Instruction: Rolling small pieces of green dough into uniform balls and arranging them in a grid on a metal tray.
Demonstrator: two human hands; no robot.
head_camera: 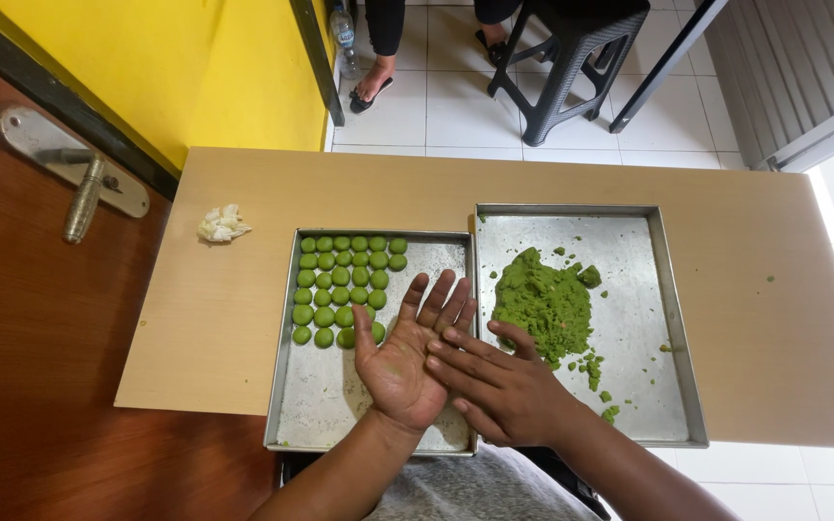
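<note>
On the far left, a brown door (31, 338) has a metal handle (84, 198). Next to it is a tan table (243, 289). A little ball of white paper (223, 224) lies on the table, just left of the trays.

The left tray (287, 386) holds rows of small green balls (340, 287) in its top left part. The rest of that tray is bare metal.

The left hand (403, 352) is over this tray, palm up and flat, fingers spread wide. The right hand (499, 386) lies across it, palm down, fingers pressed on the left palm. The hands hide what is between them, so I cannot tell if a ball is there.

The right tray (673, 318) holds a big lump of green dough (542, 304), just past the right hand's fingers. Small crumbs (593, 369) lie near it.

At the top, past the table, is a black stool (567, 58) and another person's foot (374, 82) on white tiles.
</note>
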